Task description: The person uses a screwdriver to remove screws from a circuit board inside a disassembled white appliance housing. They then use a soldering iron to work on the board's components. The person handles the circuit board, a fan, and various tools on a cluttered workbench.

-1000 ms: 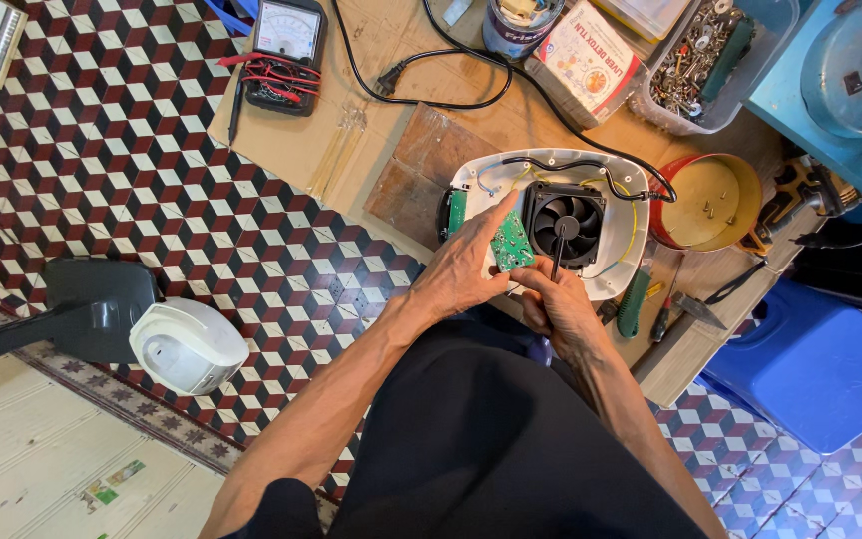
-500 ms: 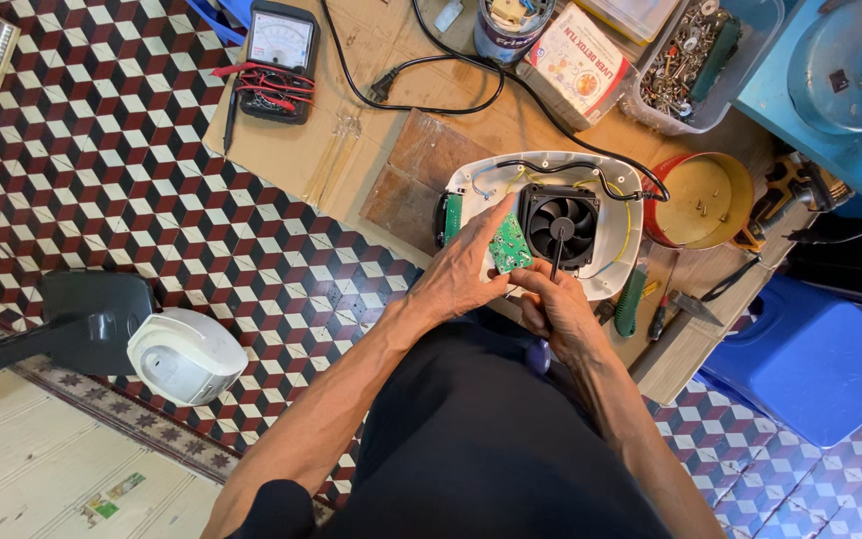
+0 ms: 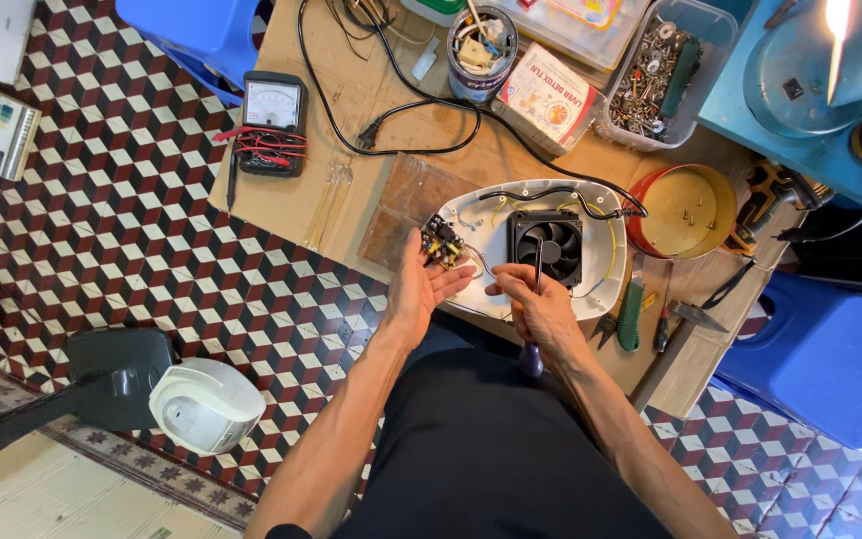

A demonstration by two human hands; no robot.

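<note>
Left hand (image 3: 421, 289) lay open, fingers (image 3: 454, 279) under a small circuit board (image 3: 442, 243); right hand (image 3: 541, 309) gripped a screwdriver (image 3: 534, 329) over the black fan (image 3: 545, 246) in the white housing (image 3: 591, 289).

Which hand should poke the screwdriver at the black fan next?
Probably the right hand. It grips the screwdriver, whose shaft already reaches the black fan. The left hand is busy propping up the small circuit board.
</note>
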